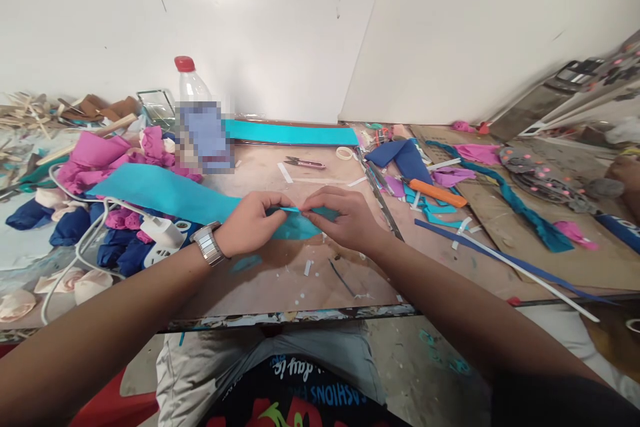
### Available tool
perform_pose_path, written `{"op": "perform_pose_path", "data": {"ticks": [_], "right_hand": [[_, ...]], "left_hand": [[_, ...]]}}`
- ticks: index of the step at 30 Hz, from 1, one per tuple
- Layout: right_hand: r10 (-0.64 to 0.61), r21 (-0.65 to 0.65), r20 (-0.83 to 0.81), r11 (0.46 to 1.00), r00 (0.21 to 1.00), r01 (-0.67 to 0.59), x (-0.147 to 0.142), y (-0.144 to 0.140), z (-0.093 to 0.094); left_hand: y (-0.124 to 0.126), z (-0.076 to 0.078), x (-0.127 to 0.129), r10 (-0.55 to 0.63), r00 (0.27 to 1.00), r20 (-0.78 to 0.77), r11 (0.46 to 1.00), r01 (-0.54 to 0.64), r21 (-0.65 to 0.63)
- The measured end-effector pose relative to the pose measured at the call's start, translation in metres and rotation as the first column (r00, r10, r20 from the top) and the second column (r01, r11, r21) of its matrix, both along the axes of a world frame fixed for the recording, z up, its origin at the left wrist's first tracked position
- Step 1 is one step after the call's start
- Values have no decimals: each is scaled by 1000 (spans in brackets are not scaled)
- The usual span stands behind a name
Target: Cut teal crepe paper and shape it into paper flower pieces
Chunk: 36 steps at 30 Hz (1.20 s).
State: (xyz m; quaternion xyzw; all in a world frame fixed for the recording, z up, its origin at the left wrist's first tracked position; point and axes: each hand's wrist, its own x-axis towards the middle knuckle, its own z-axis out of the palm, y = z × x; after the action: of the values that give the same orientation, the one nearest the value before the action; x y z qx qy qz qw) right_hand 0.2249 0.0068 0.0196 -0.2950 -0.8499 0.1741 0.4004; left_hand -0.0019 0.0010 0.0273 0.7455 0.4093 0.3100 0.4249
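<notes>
The label of the plastic bottle (196,113), upper left of centre, is blurred and cannot be read. The pile of pink and navy fabric pieces (107,160) at the left is cut off in part by the frame edge, and single items in it are hard to make out. The objects at the far right edge are distorted and cannot be identified. The fingertips of both hands are partly hidden behind one another where they meet.

The left hand (250,221), with a metal wristwatch (209,244) worn on the wrist, is closed in a pinch on the turquoise fabric strip (170,195). The right hand (345,217) is closed likewise, with thumb and forefinger pressed on the same strip just beside the left fingertips. A narrow fold of the strip is held between the two pinches at the centre of the frame.

The strip is laid across the surface (280,273) from the centre toward the upper left, over a white cable (80,247). Thread snips (305,162) are seen above the hands, and an orange utility knife (438,193) to the right, among turquoise offcuts.
</notes>
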Motion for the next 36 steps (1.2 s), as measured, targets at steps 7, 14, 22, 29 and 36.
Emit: {"op": "perform_pose_path", "data": {"ticks": [7, 14, 22, 29, 36], "right_hand": [[27, 106, 25, 994, 999, -30, 1, 1, 0], [-2, 184, 66, 983, 998, -10, 2, 1, 2], [-53, 200, 112, 979, 992, 30, 2, 1, 0], [-91, 170, 131, 983, 987, 69, 0, -1, -1], [-108, 159, 178, 984, 978, 79, -1, -2, 2]], "left_hand": [[-1, 2, -1, 2, 999, 34, 1000, -1, -8], [-1, 0, 2, 39, 999, 19, 999, -39, 27], [-4, 2, 3, 64, 998, 6, 990, -64, 127], [-7, 1, 5, 98, 995, -19, 984, -94, 152], [-9, 1, 5, 111, 992, -54, 971, -97, 218]]}}
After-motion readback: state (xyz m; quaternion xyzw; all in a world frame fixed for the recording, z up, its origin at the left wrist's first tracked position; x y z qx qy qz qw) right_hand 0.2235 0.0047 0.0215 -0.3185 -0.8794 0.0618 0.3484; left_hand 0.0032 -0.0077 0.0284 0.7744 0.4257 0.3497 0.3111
